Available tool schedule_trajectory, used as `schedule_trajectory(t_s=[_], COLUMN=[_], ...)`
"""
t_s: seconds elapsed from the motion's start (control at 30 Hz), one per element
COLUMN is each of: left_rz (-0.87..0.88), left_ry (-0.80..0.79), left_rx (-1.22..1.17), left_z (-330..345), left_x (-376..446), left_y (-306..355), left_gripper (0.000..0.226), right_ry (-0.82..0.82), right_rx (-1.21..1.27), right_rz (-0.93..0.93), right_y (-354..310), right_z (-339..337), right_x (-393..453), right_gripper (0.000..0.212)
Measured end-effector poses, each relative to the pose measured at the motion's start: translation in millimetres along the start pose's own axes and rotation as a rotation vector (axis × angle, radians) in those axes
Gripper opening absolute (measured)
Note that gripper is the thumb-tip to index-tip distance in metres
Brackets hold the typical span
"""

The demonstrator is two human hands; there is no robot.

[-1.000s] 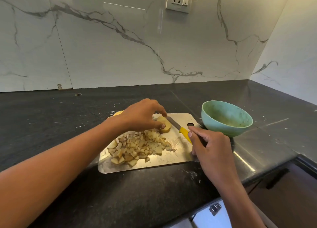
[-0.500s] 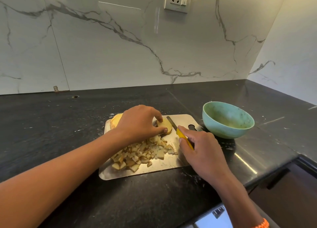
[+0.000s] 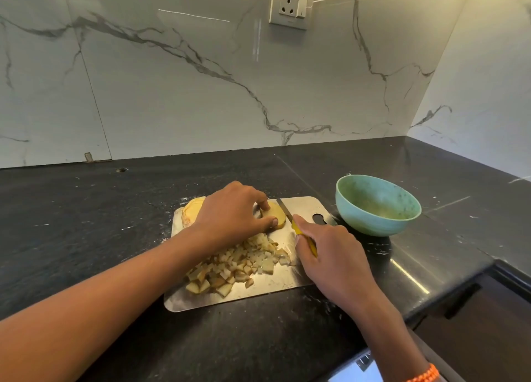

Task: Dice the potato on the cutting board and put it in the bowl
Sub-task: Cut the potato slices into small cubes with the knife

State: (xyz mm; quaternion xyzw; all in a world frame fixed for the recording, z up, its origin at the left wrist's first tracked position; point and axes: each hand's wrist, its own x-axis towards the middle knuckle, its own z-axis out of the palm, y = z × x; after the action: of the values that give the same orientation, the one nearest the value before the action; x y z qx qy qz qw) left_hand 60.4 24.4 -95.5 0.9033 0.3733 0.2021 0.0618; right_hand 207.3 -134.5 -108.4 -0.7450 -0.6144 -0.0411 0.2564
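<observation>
Nearby, a potato piece (image 3: 274, 213) is pinched by the left hand (image 3: 230, 215) on the cutting board (image 3: 301, 206). A knife (image 3: 296, 223) is gripped by the right hand (image 3: 330, 255); diced potato (image 3: 238, 266) is partly hidden behind the left forearm, and a bowl (image 3: 377, 206) is set just beside.

Both my forearms are bare — no sleeves reach into view on either side. My left hand (image 3: 230, 212) wears no ring or band that I can see. My right hand (image 3: 333, 255) is plain too, but its wrist carries an orange beaded bracelet (image 3: 423, 375) — small round beads, partly cut off by the frame's lower edge.
</observation>
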Motion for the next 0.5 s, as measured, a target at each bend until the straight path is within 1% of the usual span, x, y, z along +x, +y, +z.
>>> schedule_trajectory(t_s=[0.2, 0.33, 0.5], left_rz=[0.01, 0.009, -0.005], left_ry=[-0.009, -0.024, -0.037], left_rx=[-0.001, -0.004, 0.008], left_z=[-1.1, -1.4, -1.7], left_x=[0.1, 0.1, 1.2], left_y=[0.3, -0.1, 2.7], left_gripper=[0.044, 0.043, 0.042], right_ry=[0.035, -0.015, -0.004], right_rx=[0.008, -0.027, -0.027], right_rz=[-0.003, -0.027, -0.029], right_y=[-2.3, -5.1, -6.3], right_z=[-1.4, -2.8, -2.7], right_x=[-2.0, -2.5, -4.0], right_gripper=[0.046, 0.046, 0.046])
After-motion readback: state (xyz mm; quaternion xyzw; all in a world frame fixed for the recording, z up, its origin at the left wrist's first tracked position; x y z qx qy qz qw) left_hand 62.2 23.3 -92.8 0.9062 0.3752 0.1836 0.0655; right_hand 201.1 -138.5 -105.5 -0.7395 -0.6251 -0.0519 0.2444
